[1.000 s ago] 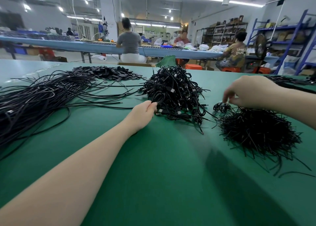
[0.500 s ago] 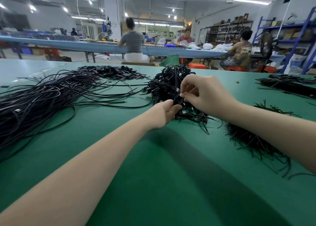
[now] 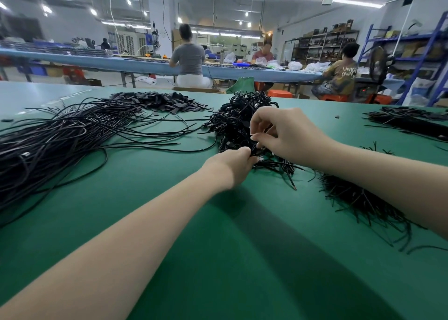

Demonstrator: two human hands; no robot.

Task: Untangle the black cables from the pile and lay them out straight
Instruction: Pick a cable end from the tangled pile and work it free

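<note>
Here, both hands pinch cables at the near edge of the tangled pile (image 3: 238,123): left hand (image 3: 230,165) nearer, right hand (image 3: 286,135) just beyond.

table top (image 3: 169,222): green matt mat, smooth, soft sheen under lamps | straightened cables (image 3: 55,137): black plastic sheath, slightly glossy, smooth | tangled pile (image 3: 232,123): same black sheath, small metal plug tip (image 3: 261,159) bright | short black strips (image 3: 358,198): thin, matt | flat black pieces (image 3: 164,101): dull, matt
</note>
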